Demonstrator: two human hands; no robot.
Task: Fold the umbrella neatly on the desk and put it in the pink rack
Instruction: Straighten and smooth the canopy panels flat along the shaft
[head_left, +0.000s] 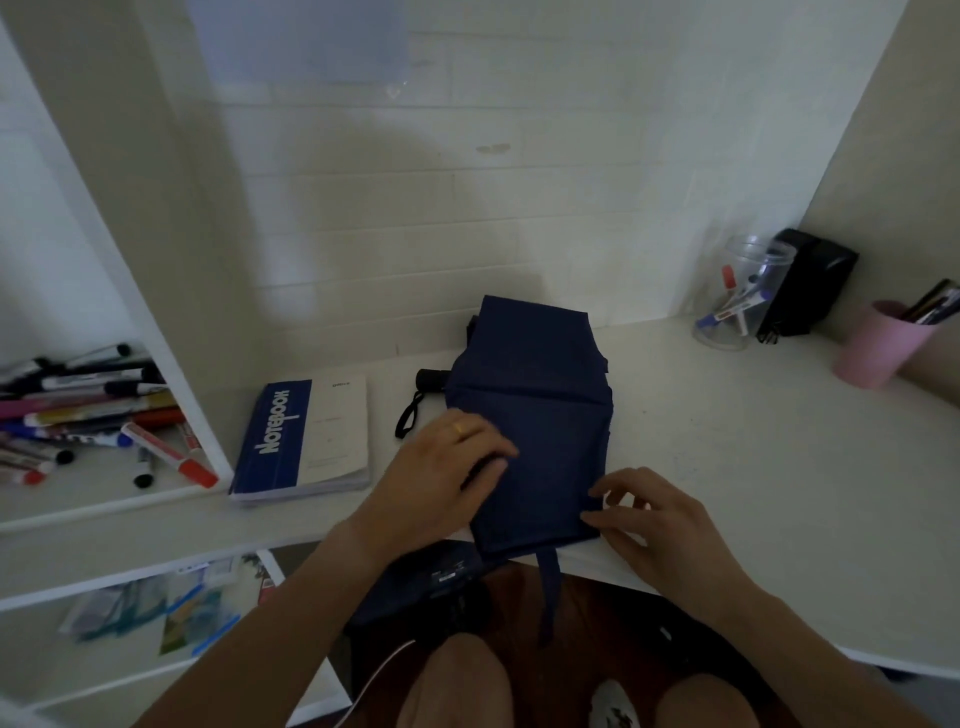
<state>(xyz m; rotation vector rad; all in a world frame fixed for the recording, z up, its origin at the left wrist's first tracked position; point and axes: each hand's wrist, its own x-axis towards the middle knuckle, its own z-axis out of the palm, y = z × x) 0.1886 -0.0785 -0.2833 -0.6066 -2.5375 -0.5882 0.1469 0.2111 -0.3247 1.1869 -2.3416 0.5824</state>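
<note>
A navy blue umbrella (535, 410) lies on the white desk (727, 467), its fabric spread in flat panels. Its black handle (434, 380) with a wrist loop pokes out at the left, and a strap hangs over the desk's front edge. My left hand (441, 478) presses on the fabric's left side with fingers curled around its edge. My right hand (660, 525) pinches the fabric's near right corner with its fingertips. A pink cup-shaped holder (878, 345) with pens stands at the far right.
A blue and white notebook (306, 441) lies left of the umbrella. Several markers (88, 415) fill a shelf at left. A clear jar (743, 296) with markers and a black case (810, 280) stand at the back right. My knees are below the desk edge.
</note>
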